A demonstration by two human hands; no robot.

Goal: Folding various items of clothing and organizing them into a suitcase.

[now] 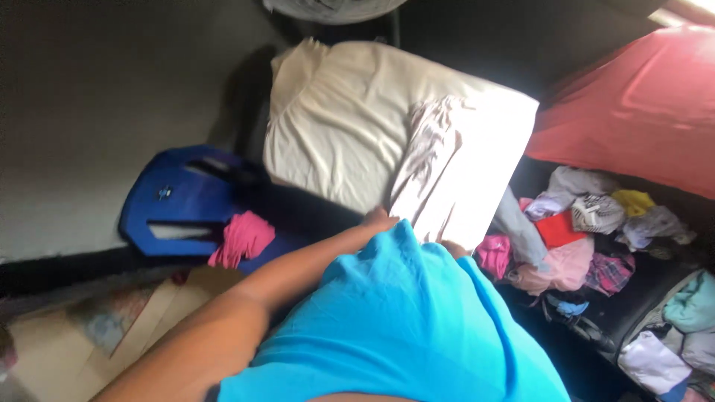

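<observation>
Gripping the bright blue garment (402,320), the left hand (378,218) looks closed on its top edge (right hand unclear); hold it taut over the cream pillow (335,126).

From where I stand, the person wears a bright turquoise-blue, soft cotton-looking top (402,327) that fills the lower middle of the frame, smooth with a few loose folds. The left forearm (246,313), running up from the lower left, is bare, with no sleeve, watch or band on it. The cut of the top is hard to tell, perhaps sleeveless.
</observation>
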